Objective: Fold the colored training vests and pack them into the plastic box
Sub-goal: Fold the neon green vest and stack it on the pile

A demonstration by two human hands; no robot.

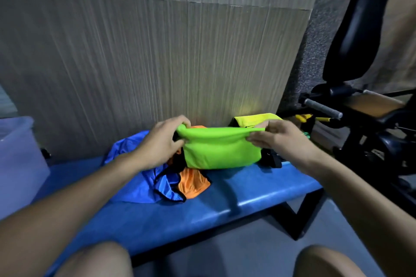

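1. Now we hold the green vest (221,150) stretched between both hands: our left hand (161,141) pinches its left top corner, our right hand (282,139) pinches the right.
2. Its long axis runs left to right, its lower edge resting on the blue surface (258,189).
3. We judge the fold nearly done.
4. Next comes packing: the plastic box (19,159) stands well off to our left, nearer our left hand.
5. Blue vest (137,184) and orange vest (193,184) lie unfolded beneath.

Blue bench (258,189) against a grey wood-grain panel (157,56), black gym machine (360,40) at right
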